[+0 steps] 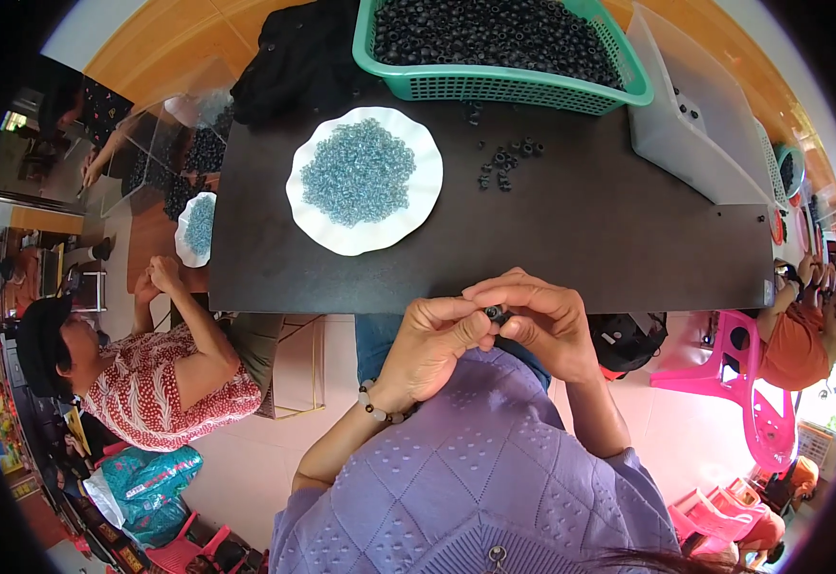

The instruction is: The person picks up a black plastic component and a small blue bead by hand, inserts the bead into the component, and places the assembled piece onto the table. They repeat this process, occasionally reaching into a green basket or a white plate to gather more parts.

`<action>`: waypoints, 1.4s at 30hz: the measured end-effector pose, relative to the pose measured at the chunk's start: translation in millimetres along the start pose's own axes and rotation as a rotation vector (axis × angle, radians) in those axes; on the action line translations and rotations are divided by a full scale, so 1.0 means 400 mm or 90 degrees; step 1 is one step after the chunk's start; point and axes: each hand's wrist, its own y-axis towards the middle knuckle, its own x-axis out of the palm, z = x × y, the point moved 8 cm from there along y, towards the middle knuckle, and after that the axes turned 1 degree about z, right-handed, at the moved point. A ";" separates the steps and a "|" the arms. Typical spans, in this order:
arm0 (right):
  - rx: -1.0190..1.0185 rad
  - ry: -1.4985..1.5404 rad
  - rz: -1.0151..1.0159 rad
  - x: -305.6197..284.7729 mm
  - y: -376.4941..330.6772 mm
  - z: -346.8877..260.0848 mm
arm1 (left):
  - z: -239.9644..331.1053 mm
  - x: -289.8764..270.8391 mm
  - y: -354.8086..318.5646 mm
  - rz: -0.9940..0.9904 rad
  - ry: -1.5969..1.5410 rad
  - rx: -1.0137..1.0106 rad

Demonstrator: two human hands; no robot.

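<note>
Pinching a small round black piece (496,313) between my left hand's (434,340) and right hand's (547,325) fingertips, at the near edge of the dark brown rectangular table (581,230).
I have room along the table's near side; pale pink tiled floor (246,478) spreads around it. My fingers partly hide the piece; the mint-green perforated plastic basket (504,78) at the table's far side is cut off.

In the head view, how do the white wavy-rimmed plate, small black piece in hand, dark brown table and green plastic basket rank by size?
Dark brown table
Green plastic basket, cut off at top
White wavy-rimmed plate
Small black piece
</note>
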 end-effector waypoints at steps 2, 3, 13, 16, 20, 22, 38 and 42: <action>-0.013 -0.017 -0.004 -0.002 -0.001 -0.003 | 0.000 0.000 -0.002 0.006 0.003 -0.004; -0.009 -0.035 -0.014 -0.001 0.000 -0.006 | 0.001 0.001 -0.003 0.011 0.006 -0.010; -0.060 -0.163 -0.011 0.015 -0.002 -0.045 | 0.025 0.023 -0.019 0.033 0.043 -0.030; -0.066 -0.225 0.007 0.015 -0.010 -0.043 | 0.016 0.014 -0.021 0.033 0.040 -0.041; -0.074 -0.227 0.028 0.010 -0.010 -0.043 | 0.001 0.014 -0.019 0.009 -0.032 -0.066; -0.081 -0.221 0.026 0.004 -0.015 -0.049 | 0.000 0.026 -0.016 -0.006 -0.036 -0.064; -0.110 -0.266 0.109 -0.065 -0.011 -0.003 | -0.043 0.013 0.046 0.024 -0.033 -0.070; -0.125 -0.319 0.148 -0.130 0.003 -0.066 | -0.041 0.041 0.079 0.032 -0.029 -0.103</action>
